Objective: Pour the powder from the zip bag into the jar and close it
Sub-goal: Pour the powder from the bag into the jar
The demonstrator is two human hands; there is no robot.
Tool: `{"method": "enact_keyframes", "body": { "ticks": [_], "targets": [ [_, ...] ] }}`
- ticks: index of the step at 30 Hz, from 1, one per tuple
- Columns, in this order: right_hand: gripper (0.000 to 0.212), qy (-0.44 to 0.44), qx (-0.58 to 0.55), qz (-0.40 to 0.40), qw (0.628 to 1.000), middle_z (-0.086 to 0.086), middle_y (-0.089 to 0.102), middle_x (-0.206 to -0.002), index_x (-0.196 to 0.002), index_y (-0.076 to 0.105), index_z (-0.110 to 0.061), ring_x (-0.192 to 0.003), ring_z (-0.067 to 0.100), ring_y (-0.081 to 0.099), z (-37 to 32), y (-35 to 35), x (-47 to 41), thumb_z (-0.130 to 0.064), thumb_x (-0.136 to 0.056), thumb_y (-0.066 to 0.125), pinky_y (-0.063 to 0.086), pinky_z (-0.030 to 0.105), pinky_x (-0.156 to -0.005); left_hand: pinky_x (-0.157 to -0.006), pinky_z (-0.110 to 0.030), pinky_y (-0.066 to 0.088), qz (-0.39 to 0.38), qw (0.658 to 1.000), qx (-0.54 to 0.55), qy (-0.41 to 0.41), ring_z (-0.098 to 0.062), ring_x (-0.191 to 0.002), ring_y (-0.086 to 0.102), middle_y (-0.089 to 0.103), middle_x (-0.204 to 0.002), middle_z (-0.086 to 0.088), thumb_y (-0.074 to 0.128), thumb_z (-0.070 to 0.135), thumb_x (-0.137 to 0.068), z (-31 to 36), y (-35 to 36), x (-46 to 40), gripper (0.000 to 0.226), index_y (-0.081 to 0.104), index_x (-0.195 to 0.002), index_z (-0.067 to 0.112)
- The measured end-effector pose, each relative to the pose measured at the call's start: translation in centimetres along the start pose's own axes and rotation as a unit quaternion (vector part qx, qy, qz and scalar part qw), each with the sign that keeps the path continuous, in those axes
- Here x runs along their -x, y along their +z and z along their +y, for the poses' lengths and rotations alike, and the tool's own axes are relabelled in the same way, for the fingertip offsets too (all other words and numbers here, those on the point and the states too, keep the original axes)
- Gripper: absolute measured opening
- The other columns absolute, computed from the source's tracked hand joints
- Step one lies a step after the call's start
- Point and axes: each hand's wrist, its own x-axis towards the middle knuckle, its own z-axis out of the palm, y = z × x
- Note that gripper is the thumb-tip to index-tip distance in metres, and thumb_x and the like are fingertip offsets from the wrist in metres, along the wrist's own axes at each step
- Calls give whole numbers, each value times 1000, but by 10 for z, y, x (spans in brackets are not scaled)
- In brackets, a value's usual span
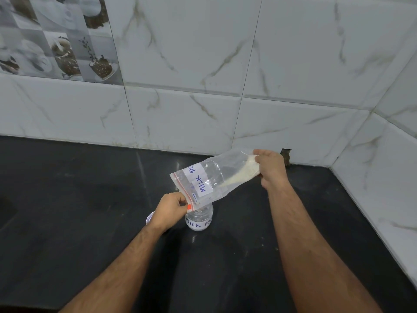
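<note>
A clear zip bag (209, 177) with a red zip strip and a white "MILK PO" label is held tilted over a small clear jar (199, 220) that stands on the black counter (90, 222). The jar carries a "MILK PO" label and has white powder at its bottom. My left hand (171, 208) pinches the bag's lower zip corner right at the jar's mouth. My right hand (269, 168) grips the raised bottom end of the bag. A streak of cream powder (239, 176) lies along the bag's lower side. The jar's white lid (150, 218) peeks out behind my left wrist.
White marble-pattern wall tiles (225, 86) rise behind the counter and along its right side (383, 188), forming a corner. A small dark gap (285, 157) sits at the wall's base behind my right hand. Patterned tiles with cups (56, 37) are at the upper left.
</note>
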Motion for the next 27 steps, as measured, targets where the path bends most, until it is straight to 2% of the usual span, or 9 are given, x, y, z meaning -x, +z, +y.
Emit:
{"method": "enact_keyframes", "body": {
  "ticks": [2, 6, 10, 12, 15, 19, 21, 24, 27],
  "targets": [
    [34, -2, 7, 3, 1000, 8, 67, -98, -113, 67, -1, -85, 19, 64, 0, 2, 0, 11, -90, 44, 52, 25, -70, -85, -27, 59, -9, 1000, -3, 4, -3, -92, 73, 79, -98, 9, 83, 19, -79, 2, 0, 0, 15, 82, -93, 16],
    [33, 2, 24, 19, 1000, 18, 67, -118, -103, 68, -5, -107, 29, 62, -2, 6, -1, 11, -91, 41, 53, 39, -98, -83, -16, 56, -19, 1000, 2, 16, 3, -93, 71, 77, -98, 15, 84, 18, -78, 4, -1, -1, 15, 82, -93, 18],
    [31, 11, 26, 25, 999, 16, 66, -110, -107, 69, -2, -93, 24, 61, -6, 8, 1, 9, -93, 43, 49, 24, -66, -79, -8, 52, -22, 1000, 7, 16, 3, -95, 71, 77, -101, 12, 83, 15, -79, 4, -3, -3, 16, 82, -94, 16],
    [31, 14, 19, 20, 1000, 14, 65, -111, -112, 69, -2, -97, 25, 60, -8, 9, 3, 7, -94, 44, 48, 24, -65, -81, -11, 54, -21, 1000, -1, 16, -2, -96, 72, 77, -103, 8, 83, 15, -79, 5, -3, -5, 15, 83, -94, 13],
    [32, 4, 11, 11, 1000, 11, 65, -110, -113, 70, -4, -97, 24, 59, -14, 12, 5, 4, -94, 46, 44, 24, -63, -87, -27, 57, -19, 1000, -7, 9, -9, -95, 72, 78, -101, 2, 83, 13, -78, 6, -3, -8, 13, 82, -90, 9],
    [28, -16, 1, 5, 1000, 4, 65, -92, -102, 70, -12, -74, 13, 57, -21, 18, 8, 1, -92, 48, 38, 20, -52, -84, -30, 58, -12, 1000, 22, -7, -9, -92, 73, 79, -96, 4, 86, 15, -76, 6, -2, -9, 8, 82, -83, 13],
    [26, -20, -5, 5, 1000, 1, 65, -85, -101, 70, -13, -71, 11, 57, -22, 20, 10, -1, -91, 50, 39, 18, -50, -87, -38, 59, -9, 999, 38, -15, -18, -93, 74, 80, -93, -1, 85, 15, -76, 4, -1, -9, 12, 81, -82, 6],
    [14, -26, -37, -5, 999, 0, 69, -87, -90, 71, -14, -83, 17, 64, -22, 21, 12, -5, -90, 60, 47, 24, -62, -92, -45, 57, 1, 997, 74, -29, -31, -96, 73, 79, -90, -11, 84, 14, -78, 3, -1, -7, 20, 77, -82, -4],
    [5, -13, -72, -29, 997, 3, 73, -101, -90, 73, -15, -101, 23, 67, -18, 19, 14, -16, -89, 68, 54, 36, -84, -95, -44, 56, 0, 994, 104, -38, -27, -99, 74, 80, -92, -9, 83, 13, -80, 2, 0, -4, 15, 80, -88, 1]
  ]
}}
